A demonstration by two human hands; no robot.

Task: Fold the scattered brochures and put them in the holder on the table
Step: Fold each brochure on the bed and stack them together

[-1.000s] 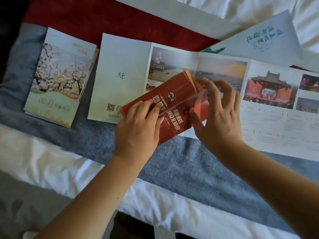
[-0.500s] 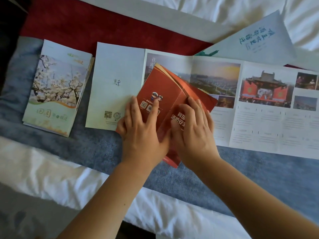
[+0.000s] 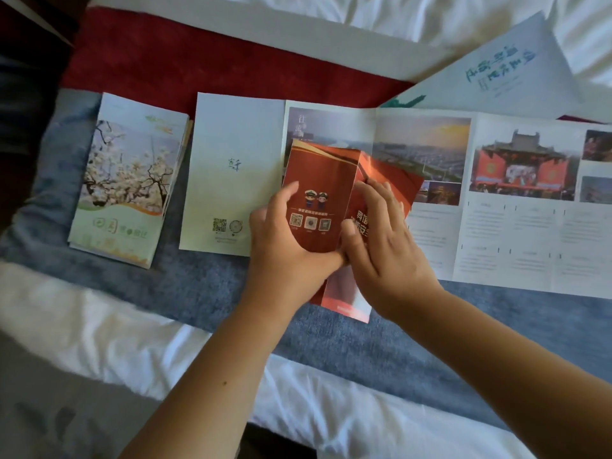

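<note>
glossy red brochure (image 3: 319, 183), creased panels, gripped by left hand (image 3: 284, 260), right hand (image 3: 389, 256)

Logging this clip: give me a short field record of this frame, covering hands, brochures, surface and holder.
left hand: grips the left panel of the red brochure
right hand: holds its right panel beside the fold
red brochure: partly folded, over the long brochure
long brochure: unfolded, flat on the blue blanket
blossom brochure: folded, at the left on the blanket
white leaflet: upper right
holder: not in view
</note>
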